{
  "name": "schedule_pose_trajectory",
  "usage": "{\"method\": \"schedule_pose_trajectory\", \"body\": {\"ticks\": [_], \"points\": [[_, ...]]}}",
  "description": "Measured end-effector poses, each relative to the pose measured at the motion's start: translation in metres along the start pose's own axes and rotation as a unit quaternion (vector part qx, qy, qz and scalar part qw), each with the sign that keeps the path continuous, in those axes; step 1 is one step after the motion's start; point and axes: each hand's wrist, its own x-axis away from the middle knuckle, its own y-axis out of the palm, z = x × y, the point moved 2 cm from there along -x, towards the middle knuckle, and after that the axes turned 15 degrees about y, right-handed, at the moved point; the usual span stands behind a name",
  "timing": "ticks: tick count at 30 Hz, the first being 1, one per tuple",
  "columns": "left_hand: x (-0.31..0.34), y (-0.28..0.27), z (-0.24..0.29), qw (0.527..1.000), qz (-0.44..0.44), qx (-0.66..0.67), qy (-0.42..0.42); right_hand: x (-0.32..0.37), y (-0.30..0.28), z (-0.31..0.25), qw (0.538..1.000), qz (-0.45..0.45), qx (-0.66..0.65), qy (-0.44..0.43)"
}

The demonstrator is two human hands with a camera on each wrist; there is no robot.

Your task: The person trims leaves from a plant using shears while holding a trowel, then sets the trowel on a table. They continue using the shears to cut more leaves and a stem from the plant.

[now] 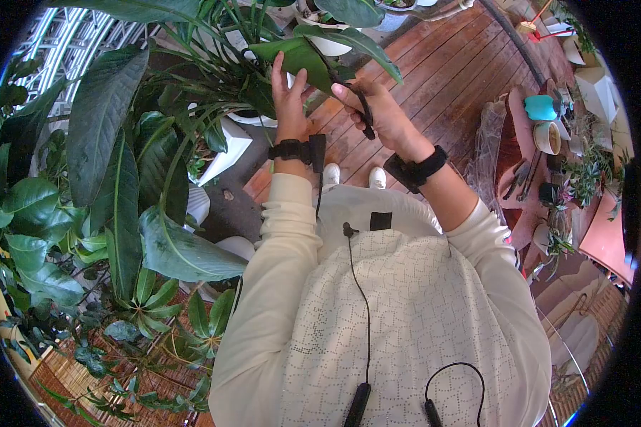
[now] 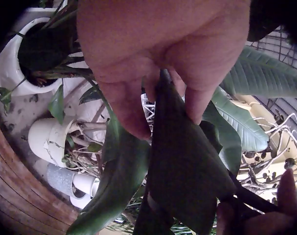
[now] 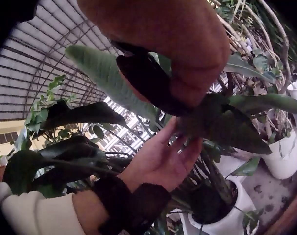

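Observation:
A broad green leaf (image 1: 286, 55) stands out from a potted plant at the top of the head view. My left hand (image 1: 290, 107) holds it, and the left wrist view has the leaf (image 2: 182, 161) between the thumb and fingers. My right hand (image 1: 386, 119) grips black-handled scissors (image 1: 367, 119), their front end right at the leaf's edge. In the right wrist view the dark handle (image 3: 148, 83) curves under the right hand (image 3: 192, 44). The leaf overlaps the scissors' blades, so they are mostly hidden.
Large leaves (image 1: 107, 121) crowd the left side. White pots (image 3: 283, 156) stand below the plants, close to the wooden floor (image 1: 434, 85). On the right, a low table (image 1: 523, 128) carries a teal container (image 1: 540, 107), a cup and small plants.

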Motion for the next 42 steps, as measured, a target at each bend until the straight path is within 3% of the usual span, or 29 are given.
{"method": "schedule_pose_trajectory", "body": {"ticks": [11,14,17,19,22,24,26,28,30,34,36,37,38,39,40,41,42], "points": [[-0.001,-0.002,0.0,1.0,0.008,0.001,-0.009,0.007,-0.002,-0.003,0.999,-0.017,-0.042,-0.008],[-0.003,-0.005,0.002,1.0,0.01,0.027,-0.003,0.0,-0.012,0.005,0.998,0.034,-0.011,-0.057],[-0.005,-0.012,0.01,0.993,0.021,0.117,0.008,0.016,-0.02,-0.003,0.997,0.007,-0.047,-0.065],[-0.007,-0.019,0.017,0.975,0.042,0.212,0.06,0.015,-0.031,0.005,0.997,0.041,-0.052,-0.043],[-0.011,-0.036,0.02,0.967,0.069,0.23,0.087,0.02,-0.051,0.019,0.999,0.028,-0.047,-0.004],[-0.009,-0.049,0.026,0.969,0.087,0.214,0.089,0.021,-0.063,0.032,0.999,0.031,-0.037,-0.007],[-0.003,-0.063,0.02,0.975,0.111,0.19,0.021,0.025,-0.068,0.041,0.999,0.032,-0.031,-0.009],[-0.001,-0.072,0.014,0.974,0.142,0.172,0.042,0.026,-0.075,0.054,0.999,0.033,-0.039,0.009],[-0.001,-0.072,0.013,0.99,0.08,0.053,0.104,0.028,-0.082,0.065,0.998,0.039,-0.049,0.027],[0.005,-0.057,0.026,0.98,0.068,0.007,0.186,0.03,-0.096,0.082,0.996,0.036,-0.072,0.042],[0.003,-0.034,0.046,0.961,0.078,0.247,0.098,0.032,-0.101,0.085,0.993,0.038,-0.096,0.063],[0.008,-0.029,0.05,0.96,0.08,0.247,0.102,0.032,-0.103,0.086,0.993,0.035,-0.093,0.061],[0.013,-0.024,0.057,0.979,0.057,-0.046,0.189,0.033,-0.106,0.088,0.992,0.038,-0.096,0.068],[0.017,-0.021,0.063,0.906,0.03,-0.336,0.257,0.032,-0.108,0.089,0.991,0.039,-0.099,0.076],[0.016,-0.024,0.06,0.904,0.036,-0.337,0.259,0.031,-0.111,0.091,0.992,0.035,-0.095,0.074],[0.014,-0.032,0.051,0.96,0.061,-0.152,0.228,0.029,-0.115,0.093,0.991,0.03,-0.101,0.077],[0.013,-0.037,0.046,0.978,0.084,0.04,0.188,0.028,-0.118,0.095,0.991,0.025,-0.107,0.08]]}}
